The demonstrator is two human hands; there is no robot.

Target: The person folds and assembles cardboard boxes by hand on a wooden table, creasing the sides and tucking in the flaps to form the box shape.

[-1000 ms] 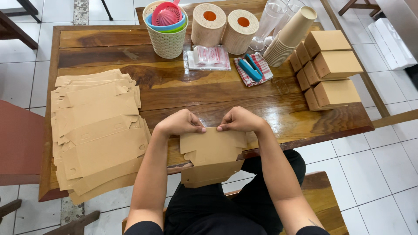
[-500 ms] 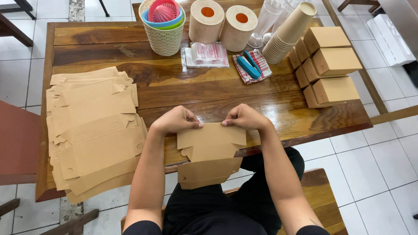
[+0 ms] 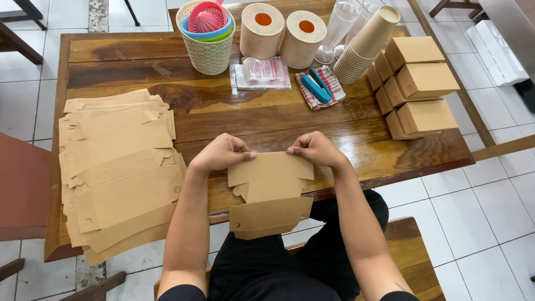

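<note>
Right now both hands grip 1 flat brown cardboard box blank (image 3: 270,192) by its top edge, left hand (image 3: 220,153) and right hand (image 3: 317,149) pinching opposite corners. It hangs over the near edge of the wooden table (image 3: 278,120), with a stack of flat blanks (image 3: 117,167) to the left.

Dark brown wooden tabletop (image 3: 139,61) with strong grain, glossy under bright, even light. White square floor tiles (image 3: 496,206) with grey joints all around. Reddish chair seat (image 3: 22,189) at the left edge. Wooden bench (image 3: 415,256) below, near the bottom edge. Dark furniture legs (image 3: 22,11) at top left.
</note>
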